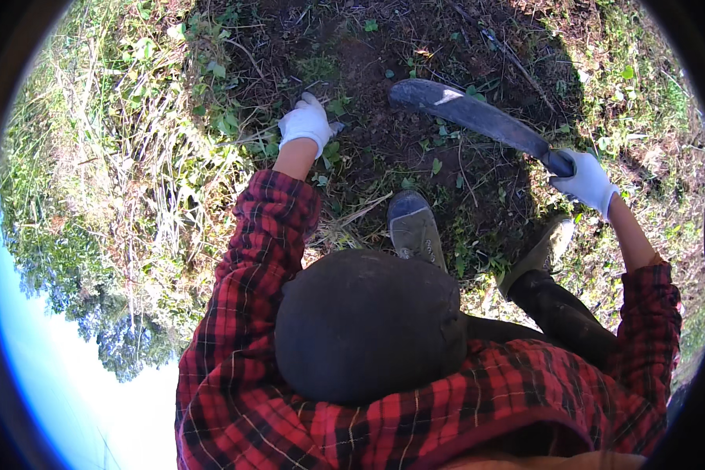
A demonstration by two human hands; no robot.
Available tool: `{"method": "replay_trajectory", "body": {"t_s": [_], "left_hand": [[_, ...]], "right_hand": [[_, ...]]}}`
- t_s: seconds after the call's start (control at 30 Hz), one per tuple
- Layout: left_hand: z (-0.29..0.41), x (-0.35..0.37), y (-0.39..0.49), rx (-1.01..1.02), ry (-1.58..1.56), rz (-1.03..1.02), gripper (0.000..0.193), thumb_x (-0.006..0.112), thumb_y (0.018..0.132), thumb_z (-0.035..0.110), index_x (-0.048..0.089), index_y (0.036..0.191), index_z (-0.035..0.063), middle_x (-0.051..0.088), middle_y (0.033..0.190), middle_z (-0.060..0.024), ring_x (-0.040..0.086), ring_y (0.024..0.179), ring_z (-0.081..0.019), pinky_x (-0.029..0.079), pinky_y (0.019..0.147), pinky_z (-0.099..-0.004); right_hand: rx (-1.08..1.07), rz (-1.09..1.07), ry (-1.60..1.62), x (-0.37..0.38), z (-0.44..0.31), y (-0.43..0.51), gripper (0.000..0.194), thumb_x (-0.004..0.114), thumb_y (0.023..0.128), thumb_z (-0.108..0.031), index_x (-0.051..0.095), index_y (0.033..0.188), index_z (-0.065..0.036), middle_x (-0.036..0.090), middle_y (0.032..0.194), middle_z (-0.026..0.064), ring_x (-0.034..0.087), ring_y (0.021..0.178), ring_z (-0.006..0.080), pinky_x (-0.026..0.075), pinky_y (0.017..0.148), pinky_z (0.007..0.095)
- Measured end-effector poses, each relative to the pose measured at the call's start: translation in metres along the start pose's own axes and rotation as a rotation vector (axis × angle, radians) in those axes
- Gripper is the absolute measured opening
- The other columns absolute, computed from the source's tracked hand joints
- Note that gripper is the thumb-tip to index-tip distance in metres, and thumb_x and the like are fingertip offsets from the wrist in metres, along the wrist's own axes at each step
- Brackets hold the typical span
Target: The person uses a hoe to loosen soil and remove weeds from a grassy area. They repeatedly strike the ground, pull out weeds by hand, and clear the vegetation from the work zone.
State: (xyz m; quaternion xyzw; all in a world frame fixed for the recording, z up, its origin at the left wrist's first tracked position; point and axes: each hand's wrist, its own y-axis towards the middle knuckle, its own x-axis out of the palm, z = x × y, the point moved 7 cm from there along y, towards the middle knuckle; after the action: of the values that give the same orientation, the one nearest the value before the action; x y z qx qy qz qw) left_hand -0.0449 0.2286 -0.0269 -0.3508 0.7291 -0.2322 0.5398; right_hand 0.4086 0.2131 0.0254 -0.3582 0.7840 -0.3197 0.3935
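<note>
My right hand [584,181], in a white glove, is closed around the handle of a machete [482,117]. Its broad, dark, slightly curved blade points left over the shaded ground, with a bright patch of sun near the tip. My left hand [307,122], also gloved in white, reaches down to the low weeds and soil at upper left of centre. Its fingers are partly hidden, and whether they grip anything is unclear. Small green leaves [338,106] lie beside it. Between the two hands is dark bare soil [376,76] with scattered weeds.
My shoes [417,229] stand on the ground below the blade. Tall dry grass and green weeds [153,158] rise at the left, with trees and sky beyond. A thin stick [526,70] lies past the machete. Sunlit low plants [628,117] cover the right side.
</note>
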Motion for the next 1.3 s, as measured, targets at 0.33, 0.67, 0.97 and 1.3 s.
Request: {"method": "replay_trajectory", "body": {"t_s": [0.33,0.67,0.97,1.3], "left_hand": [[-0.004,0.016,-0.001,-0.003,-0.084,0.140,0.027,0.046,0.084,0.021,0.055,0.101,0.0028,0.065,0.092,-0.0182,0.064,0.087,-0.0333,0.050,0.074,-0.0440],[-0.015,0.029,-0.087,0.039,-0.200,0.152,0.027,0.050,0.083,0.029,0.051,0.095,0.0052,0.064,0.083,-0.0178,0.062,0.073,-0.0368,0.048,0.065,-0.0475],[-0.182,0.071,-0.125,-0.333,-0.246,0.037,0.049,0.049,0.086,0.043,0.049,0.119,0.0063,0.060,0.107,-0.0199,0.059,0.094,-0.0363,0.047,0.080,-0.0444],[-0.066,-0.037,0.006,-0.307,-0.187,-0.102,0.117,0.064,0.067,0.064,-0.004,0.143,0.0081,0.028,0.143,-0.0179,0.046,0.120,-0.0310,0.042,0.093,-0.0445]], "right_hand": [[-0.305,0.217,0.335,-0.058,-0.140,0.062,0.031,0.063,0.082,-0.026,0.051,0.104,-0.006,0.050,0.061,-0.0003,0.049,0.047,0.0067,0.040,0.041,0.0205],[0.066,-0.352,0.108,0.083,-0.052,0.036,0.029,0.058,0.073,-0.012,0.052,0.101,-0.005,0.055,0.062,0.0070,0.055,0.045,0.0149,0.048,0.042,0.0276],[-0.065,-0.039,0.437,0.018,-0.068,0.045,0.019,0.063,0.072,-0.011,0.054,0.088,-0.005,0.052,0.065,0.0008,0.050,0.051,0.0076,0.043,0.046,0.0234],[-0.305,0.235,0.314,-0.062,-0.197,0.087,0.030,0.060,0.081,-0.020,0.050,0.103,-0.002,0.052,0.063,0.0025,0.053,0.047,0.0094,0.045,0.041,0.0236]]}}
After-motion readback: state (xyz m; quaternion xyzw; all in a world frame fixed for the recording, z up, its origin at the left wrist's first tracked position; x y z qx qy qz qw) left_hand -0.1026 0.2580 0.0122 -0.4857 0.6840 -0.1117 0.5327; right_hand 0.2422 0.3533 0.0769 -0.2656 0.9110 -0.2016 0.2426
